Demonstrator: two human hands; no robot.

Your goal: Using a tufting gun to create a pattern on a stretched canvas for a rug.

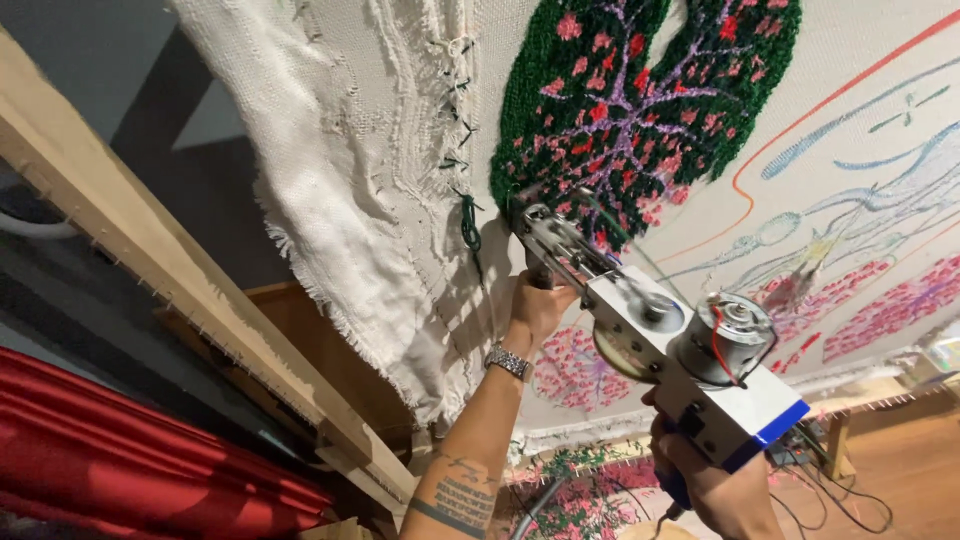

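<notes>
Tufting gun pressed w/ its needle end against the stretched backing cloth, right at the lower-left edge of the green tufted patch w/ pink and red flowers and purple branches. Left hand just below that patch edge, grip clenched round the gun's front handle; silver watch on the wrist, tattoos on the forearm. Right hand further down-right from the patch, grip clenched round the gun's rear handle, under the blue-edged body and the round motor. Loose fold of white cloth w/ frayed edge hangs left of the patch, over the wooden frame beam. Red fabric below that beam. Drawn outlines in red and blue plus pink tufted bits to the right of the patch. Cables on the floor, far lower right.
</notes>
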